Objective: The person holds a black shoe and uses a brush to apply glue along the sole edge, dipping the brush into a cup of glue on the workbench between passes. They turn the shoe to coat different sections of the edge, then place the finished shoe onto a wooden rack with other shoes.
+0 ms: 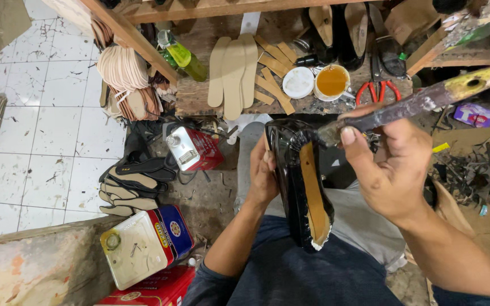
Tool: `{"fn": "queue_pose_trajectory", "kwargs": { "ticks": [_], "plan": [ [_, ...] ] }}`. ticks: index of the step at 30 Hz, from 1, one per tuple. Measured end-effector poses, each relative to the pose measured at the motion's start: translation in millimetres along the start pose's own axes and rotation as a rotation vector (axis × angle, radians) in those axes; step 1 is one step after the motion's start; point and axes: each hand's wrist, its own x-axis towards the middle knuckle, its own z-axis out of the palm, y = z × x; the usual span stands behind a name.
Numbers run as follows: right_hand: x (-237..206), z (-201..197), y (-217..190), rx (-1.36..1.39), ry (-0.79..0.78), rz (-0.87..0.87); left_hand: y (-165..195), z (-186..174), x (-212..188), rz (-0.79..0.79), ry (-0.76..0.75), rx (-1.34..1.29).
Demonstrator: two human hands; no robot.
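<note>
- Shoe upper (290, 170), glossy black, sits upside down over the lap; left hand (262, 175) wraps its side, fingers closed on it.
- Right hand (389, 170) grips a glue-crusted brush (421, 102), bristles touching the toe end beside the tan insole (312, 190).
- Judged progress: gluing under way at the toe; the heel end looks untreated.
- Amber glue cup (332, 81) stands open on the worktop (199, 99).
- Red tins: one rectangular (194, 148) on the floor, one red-and-blue (148, 243) lower left.

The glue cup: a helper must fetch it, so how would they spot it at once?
Look at the low wooden bench ahead of the knees. Right of the tan insoles sit two round things: a white lid and the glue cup. The cup is the one filled with amber liquid.
</note>
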Motion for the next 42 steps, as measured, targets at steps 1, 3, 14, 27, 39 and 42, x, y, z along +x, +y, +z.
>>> {"fn": "queue_pose_trajectory", "kwargs": {
  "ticks": [1,3,14,27,39,42],
  "plan": [
    [3,1,-1,-0.032,0.005,-0.017,-1,0,0,-0.001,0.017,-0.005],
    [9,3,-7,-0.1,0.036,-0.156,-3,-2,2,0.014,0.04,-0.014],
    [21,5,-8,-0.42,-0.303,-0.386,-26,-19,0,-0.078,0.206,-0.193],
    [66,12,239,-0.752,-0.191,-0.142,-1,-54,-58,-0.403,0.335,-0.717],
    [65,13,262,-0.94,-0.238,-0.139,13,-42,-63,-0.355,0.444,-0.885],
    [56,6,262,-0.948,-0.221,-0.214,21,-40,-60,-0.391,0.489,-0.76]
  ]
}}
